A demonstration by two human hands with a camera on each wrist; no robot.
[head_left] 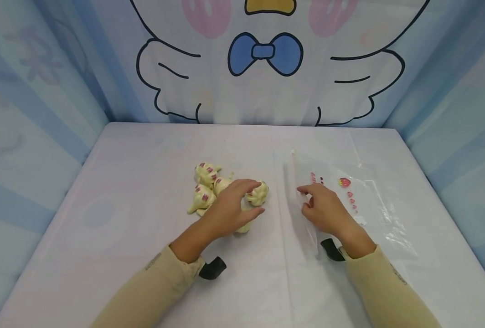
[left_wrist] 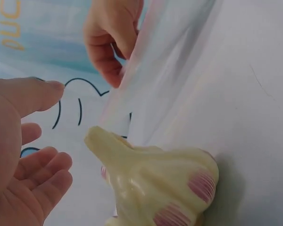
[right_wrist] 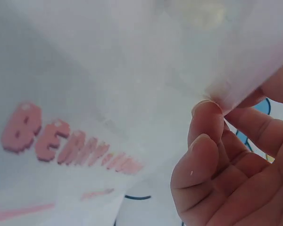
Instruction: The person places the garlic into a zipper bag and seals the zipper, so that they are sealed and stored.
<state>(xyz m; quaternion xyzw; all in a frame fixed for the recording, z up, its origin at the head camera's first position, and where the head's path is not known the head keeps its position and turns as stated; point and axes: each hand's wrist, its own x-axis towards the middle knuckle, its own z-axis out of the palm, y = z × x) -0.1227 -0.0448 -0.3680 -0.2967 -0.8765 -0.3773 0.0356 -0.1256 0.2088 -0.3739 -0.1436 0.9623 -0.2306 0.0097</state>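
Several cream garlic bulbs with purple streaks lie clustered around and partly behind my left hand. That hand hovers over them, thumb and fingers spread apart with nothing between them. Just past its fingertips sits one garlic bulb. Close to the camera in the left wrist view, a garlic bulb shows its stem. My right hand pinches the near long edge of a clear plastic bag and lifts it off the table. Red lettering and a strawberry print mark the bag.
A white cloth covers the table. Behind it hangs a curtain with a cartoon figure and bow tie, and blue-patterned curtains stand at both sides. A black wrist mount sticks out from the left sleeve.
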